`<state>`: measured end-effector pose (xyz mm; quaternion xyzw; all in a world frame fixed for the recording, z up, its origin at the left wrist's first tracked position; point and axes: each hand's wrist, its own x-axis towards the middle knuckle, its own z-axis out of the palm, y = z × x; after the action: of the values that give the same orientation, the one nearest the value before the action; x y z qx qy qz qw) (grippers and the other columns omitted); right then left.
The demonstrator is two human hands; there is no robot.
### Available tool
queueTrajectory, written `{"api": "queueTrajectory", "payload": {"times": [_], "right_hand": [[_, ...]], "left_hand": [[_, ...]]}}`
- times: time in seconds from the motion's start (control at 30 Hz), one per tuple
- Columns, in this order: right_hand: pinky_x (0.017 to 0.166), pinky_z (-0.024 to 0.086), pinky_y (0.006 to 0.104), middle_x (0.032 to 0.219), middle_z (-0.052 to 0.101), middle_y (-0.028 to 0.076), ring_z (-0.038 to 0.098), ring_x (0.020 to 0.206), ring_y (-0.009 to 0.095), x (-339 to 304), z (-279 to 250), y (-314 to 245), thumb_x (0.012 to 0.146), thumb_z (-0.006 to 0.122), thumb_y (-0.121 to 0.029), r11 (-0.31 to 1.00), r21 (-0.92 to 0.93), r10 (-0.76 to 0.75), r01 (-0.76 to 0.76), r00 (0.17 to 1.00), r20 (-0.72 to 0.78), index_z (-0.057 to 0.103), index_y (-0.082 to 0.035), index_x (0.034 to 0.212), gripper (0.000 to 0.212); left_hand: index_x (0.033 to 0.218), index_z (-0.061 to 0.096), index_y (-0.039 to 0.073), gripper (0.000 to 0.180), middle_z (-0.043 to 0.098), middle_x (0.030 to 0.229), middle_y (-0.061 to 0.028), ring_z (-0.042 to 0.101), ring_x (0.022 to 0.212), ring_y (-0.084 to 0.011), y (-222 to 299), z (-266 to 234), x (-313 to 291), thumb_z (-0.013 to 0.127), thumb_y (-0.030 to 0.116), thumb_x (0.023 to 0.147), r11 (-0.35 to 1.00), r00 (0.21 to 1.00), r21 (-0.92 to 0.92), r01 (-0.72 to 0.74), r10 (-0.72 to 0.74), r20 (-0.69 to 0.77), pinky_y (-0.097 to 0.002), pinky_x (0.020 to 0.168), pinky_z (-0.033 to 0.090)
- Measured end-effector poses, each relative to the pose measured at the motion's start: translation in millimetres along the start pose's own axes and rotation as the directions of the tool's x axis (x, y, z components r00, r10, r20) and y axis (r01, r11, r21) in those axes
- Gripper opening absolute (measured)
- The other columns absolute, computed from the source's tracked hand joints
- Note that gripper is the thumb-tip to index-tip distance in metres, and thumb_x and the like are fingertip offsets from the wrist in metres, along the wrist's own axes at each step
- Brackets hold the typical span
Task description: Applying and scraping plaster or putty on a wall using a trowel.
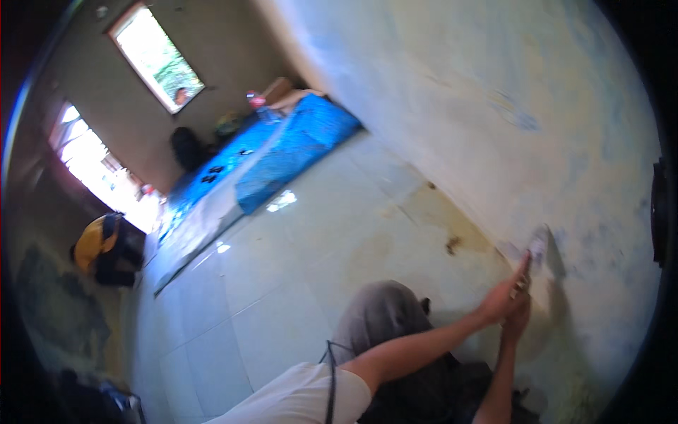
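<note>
My left hand (501, 300) and my right hand (516, 321) are close together, fingers closed round the handle of a small hand tool (538, 247). Its pale, whitish head meets the lower part of the wall (452, 106); whether it is a scraper or a brush is unclear. The left hand is farther forward on the tool, the right just behind and below it. Grey and bluish smudges mark the wall around the head, and a shadow falls beside it. My bent knee (381, 311) in grey trousers is left of my hands.
Pale floor tiles (265, 318) carry brown stains and a dark clump (453, 244) by the wall. A blue sheet (296, 148) bears a plastic bottle (260, 104) and small dark items. At left are a yellow-and-black bundle (99, 244) and a bright doorway; a person's head (181, 95) shows at the window.
</note>
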<state>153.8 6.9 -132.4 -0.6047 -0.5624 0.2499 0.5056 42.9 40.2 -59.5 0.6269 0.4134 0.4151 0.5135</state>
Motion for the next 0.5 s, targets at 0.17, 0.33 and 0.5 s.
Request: {"api": "queueTrajectory", "payload": {"times": [0.17,0.33,0.5], "right_hand": [[0.079,0.051,0.0339,0.112,0.063,0.008,0.062,0.099,0.019,-0.1,-5.7,-13.1,0.104,0.045,-0.039,0.929,0.266,0.247,-0.259,0.966,0.079,0.058,-0.003,0.119,0.041],[0.083,0.047,0.0335,0.116,0.063,0.01,0.06,0.096,0.018,-1.1,-11.5,-15.7,0.103,0.045,-0.037,0.919,0.326,0.199,-0.222,0.975,0.103,0.057,-0.002,0.12,0.041],[0.085,0.047,0.0333,0.121,0.061,0.012,0.059,0.1,0.019,-5.2,-0.2,6.2,0.103,0.045,-0.038,0.962,0.239,0.13,-0.135,0.991,0.037,0.056,-0.001,0.12,0.042]], "left_hand": [[0.157,-0.006,0.031,0.093,0.063,0.118,-0.0291,0.063,0.103,-0.0462,13.4,-2.3,-4.3,0.055,0.011,0.091,0.997,1.0,0.074,-0.015,0.015,-0.007,-0.0475,0.088,0.05],[0.157,-0.008,0.032,0.093,0.062,0.119,-0.0297,0.064,0.101,-0.0441,13.9,-1.7,-2.3,0.054,0.007,0.091,0.999,0.998,0.027,-0.047,0.048,-0.038,-0.047,0.09,0.048],[0.157,-0.006,0.032,0.081,0.066,0.097,-0.0314,0.065,0.087,-0.0485,8.1,-0.6,-6.0,0.047,0.018,0.098,0.996,0.999,0.084,0.001,0.004,-0.053,-0.0504,0.081,0.05]]}}
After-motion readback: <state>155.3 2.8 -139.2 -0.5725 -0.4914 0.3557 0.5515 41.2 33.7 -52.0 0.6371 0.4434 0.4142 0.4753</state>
